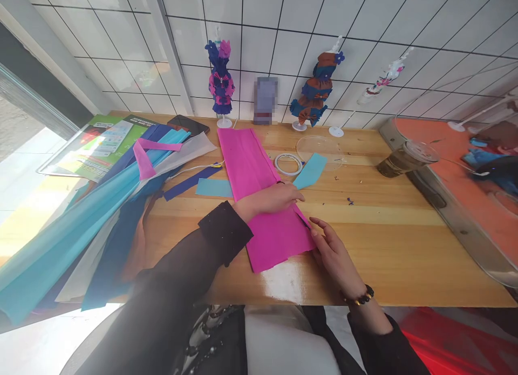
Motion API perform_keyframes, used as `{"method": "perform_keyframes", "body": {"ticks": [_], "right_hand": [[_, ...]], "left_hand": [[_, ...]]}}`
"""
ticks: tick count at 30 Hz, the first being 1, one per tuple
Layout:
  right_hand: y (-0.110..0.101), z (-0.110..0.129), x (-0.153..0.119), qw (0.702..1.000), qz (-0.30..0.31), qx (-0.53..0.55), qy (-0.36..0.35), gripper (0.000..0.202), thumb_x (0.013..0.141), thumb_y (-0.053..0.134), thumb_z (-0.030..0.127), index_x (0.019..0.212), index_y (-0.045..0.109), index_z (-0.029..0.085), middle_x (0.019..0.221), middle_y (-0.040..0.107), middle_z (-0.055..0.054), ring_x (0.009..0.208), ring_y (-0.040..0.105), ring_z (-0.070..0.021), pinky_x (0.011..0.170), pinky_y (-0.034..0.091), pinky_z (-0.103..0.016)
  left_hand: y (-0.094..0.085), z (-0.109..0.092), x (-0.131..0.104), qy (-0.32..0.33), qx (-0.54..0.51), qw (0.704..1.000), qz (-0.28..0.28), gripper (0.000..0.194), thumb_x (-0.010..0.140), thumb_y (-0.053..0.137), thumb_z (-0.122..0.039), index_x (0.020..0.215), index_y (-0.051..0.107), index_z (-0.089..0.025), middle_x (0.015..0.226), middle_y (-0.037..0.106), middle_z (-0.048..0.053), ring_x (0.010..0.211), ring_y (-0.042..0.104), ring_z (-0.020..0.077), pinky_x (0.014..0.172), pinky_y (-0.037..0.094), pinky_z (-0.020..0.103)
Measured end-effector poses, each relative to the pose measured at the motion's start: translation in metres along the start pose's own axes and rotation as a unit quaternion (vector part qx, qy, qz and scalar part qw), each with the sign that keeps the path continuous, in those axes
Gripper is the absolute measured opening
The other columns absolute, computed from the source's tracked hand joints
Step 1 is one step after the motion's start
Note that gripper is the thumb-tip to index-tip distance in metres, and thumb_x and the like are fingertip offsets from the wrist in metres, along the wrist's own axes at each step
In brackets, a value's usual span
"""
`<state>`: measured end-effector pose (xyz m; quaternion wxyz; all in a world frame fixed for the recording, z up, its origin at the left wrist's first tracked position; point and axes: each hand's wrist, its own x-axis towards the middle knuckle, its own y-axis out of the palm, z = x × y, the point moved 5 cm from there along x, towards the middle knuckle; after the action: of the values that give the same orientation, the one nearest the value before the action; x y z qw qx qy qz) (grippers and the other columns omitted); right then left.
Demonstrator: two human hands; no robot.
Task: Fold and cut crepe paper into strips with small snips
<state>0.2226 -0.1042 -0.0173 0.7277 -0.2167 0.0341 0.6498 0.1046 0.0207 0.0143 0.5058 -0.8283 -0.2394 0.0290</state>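
Observation:
A long pink sheet (263,224) lies on the wooden table in front of me, its near edge uneven. My left hand (279,197) rests across the sheet, fingers together and reaching to its right edge; what they grip, if anything, is hidden. At the sheet's lower right edge, my right hand (334,251) has its fingers slightly bent and apart, beside a thin dark object (302,220) that touches the pink material. Whether the hand holds that object is unclear. Light blue pieces (311,171) lie on both sides of the sheet, and a tape roll (288,164) sits behind my left hand.
Blue, white and pink strips (117,202) heap over the left side. Small decorated stands (222,89) line the tiled wall. A lidded cup (404,158) stands at right near an orange-surfaced table (465,186). A clear round lid (319,151) lies behind the tape.

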Motion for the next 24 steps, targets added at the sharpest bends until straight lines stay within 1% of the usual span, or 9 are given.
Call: {"method": "perform_keyframes", "body": {"ticks": [6,13,20,24], "right_hand": [[0.0004,0.0028,-0.0011,1.000,-0.012,0.005,-0.009,0.052,0.078,0.049,0.055,0.119,0.043,0.022,0.057,0.038,0.007,0.047,0.030,-0.0088,0.043,0.025,-0.022],[0.0007,0.0058,-0.0016,1.000,-0.018,-0.004,-0.017,0.050,0.078,0.048,0.053,0.117,0.045,0.021,0.054,0.035,0.007,0.045,0.029,-0.0083,0.041,0.025,-0.021],[-0.0017,0.0041,-0.0006,0.999,-0.024,-0.022,-0.024,0.047,0.080,0.047,0.052,0.116,0.045,0.023,0.055,0.037,0.007,0.046,0.031,-0.0092,0.043,0.026,-0.022],[-0.0011,0.0043,-0.0016,0.999,-0.020,-0.015,-0.025,0.047,0.080,0.047,0.052,0.117,0.044,0.023,0.055,0.037,0.007,0.046,0.031,-0.0095,0.043,0.026,-0.023]], "left_hand": [[-0.0009,0.0028,-0.0006,-0.007,0.003,1.000,-0.004,0.031,0.091,0.032,-0.017,0.105,0.059,-0.019,0.096,0.061,0.005,0.091,0.051,0.0163,0.080,0.034,0.027],[-0.0030,0.0026,-0.0014,-0.006,-0.023,1.000,-0.019,0.031,0.091,0.032,-0.017,0.107,0.058,-0.019,0.101,0.061,0.005,0.095,0.050,0.0170,0.080,0.035,0.028],[-0.0032,0.0041,-0.0026,-0.012,-0.048,0.999,-0.019,0.032,0.091,0.032,-0.016,0.110,0.057,-0.018,0.102,0.061,0.006,0.098,0.050,0.0165,0.082,0.036,0.028],[-0.0025,0.0059,-0.0017,-0.003,-0.057,0.998,-0.027,0.031,0.090,0.034,-0.014,0.109,0.058,-0.018,0.103,0.060,0.006,0.098,0.050,0.0162,0.083,0.037,0.028]]}}
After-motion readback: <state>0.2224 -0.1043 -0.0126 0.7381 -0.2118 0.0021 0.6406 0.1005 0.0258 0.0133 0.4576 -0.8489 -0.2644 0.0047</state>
